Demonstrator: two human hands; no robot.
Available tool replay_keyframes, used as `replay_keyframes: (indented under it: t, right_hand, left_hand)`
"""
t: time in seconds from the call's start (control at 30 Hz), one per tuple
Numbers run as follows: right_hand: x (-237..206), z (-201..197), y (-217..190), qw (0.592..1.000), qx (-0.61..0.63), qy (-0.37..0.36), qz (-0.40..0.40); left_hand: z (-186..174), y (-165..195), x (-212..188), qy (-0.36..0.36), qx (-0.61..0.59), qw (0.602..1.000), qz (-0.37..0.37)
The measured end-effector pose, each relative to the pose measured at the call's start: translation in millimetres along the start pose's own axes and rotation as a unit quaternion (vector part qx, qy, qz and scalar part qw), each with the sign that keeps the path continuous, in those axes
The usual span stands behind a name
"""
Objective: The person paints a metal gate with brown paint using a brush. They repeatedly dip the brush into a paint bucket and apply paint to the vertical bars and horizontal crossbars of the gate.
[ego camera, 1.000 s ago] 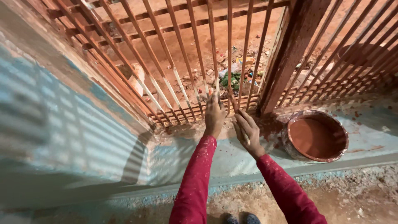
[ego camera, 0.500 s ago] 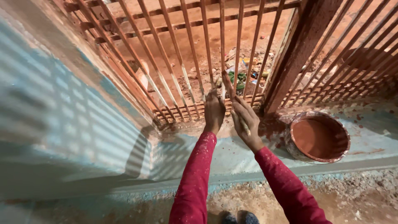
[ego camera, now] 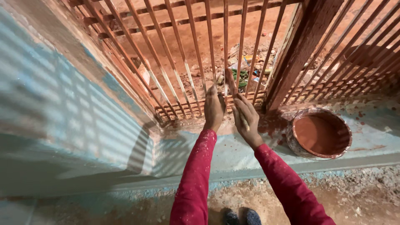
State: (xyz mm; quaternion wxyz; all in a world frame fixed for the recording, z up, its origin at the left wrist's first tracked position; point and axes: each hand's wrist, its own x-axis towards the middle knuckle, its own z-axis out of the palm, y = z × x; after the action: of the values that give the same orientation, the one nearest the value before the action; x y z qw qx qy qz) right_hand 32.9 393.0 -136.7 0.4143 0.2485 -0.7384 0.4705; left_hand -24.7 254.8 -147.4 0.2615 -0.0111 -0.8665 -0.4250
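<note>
Railing fills the upper frame; both hands meet at its foot, centre. A paint bowl sits on the ledge, right.

bars: gaps probably fingers-wide | post blocks right | ledge open

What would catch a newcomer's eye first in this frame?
Two red-sleeved arms reach up to a rust-red railing of thin bars: the left hand rests at the foot of a bar, and the right hand holds a paintbrush against the next. To the right, on the pale blue ledge, stands a bowl of reddish-brown paint.
</note>
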Motion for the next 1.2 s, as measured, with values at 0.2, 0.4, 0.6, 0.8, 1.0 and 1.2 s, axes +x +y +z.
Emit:
replay_keyframes:
  t: [0.2,0.4,0.6,0.8,1.0,1.2]
  right_hand:
    - [-5,-1,-1,0.997,-0.024,-0.058,0.052]
    - [-1,1,-2,1.000,0.001,0.006,-0.021]
    - [-4,8,1,0.993,-0.030,-0.077,0.089]
    - [-7,1,-6,0.999,-0.021,-0.028,-0.001]
    - [-5,8,-4,0.994,-0.045,-0.098,0.009]
    - [-12,6,-6,0.995,-0.008,-0.076,0.061]
  left_hand:
    - [6,-3,5,0.064,0.036,0.995,0.061]
    - [-1,-5,0,0.029,-0.072,0.997,0.029]
    - [-2,2,6,0.026,0.022,0.999,0.016]
    - [-1,-5,7,0.022,0.008,0.999,0.034]
    - [1,-4,7,0.039,0.031,0.998,0.044]
    - [-1,-6,6,0.043,0.019,0.998,0.048]
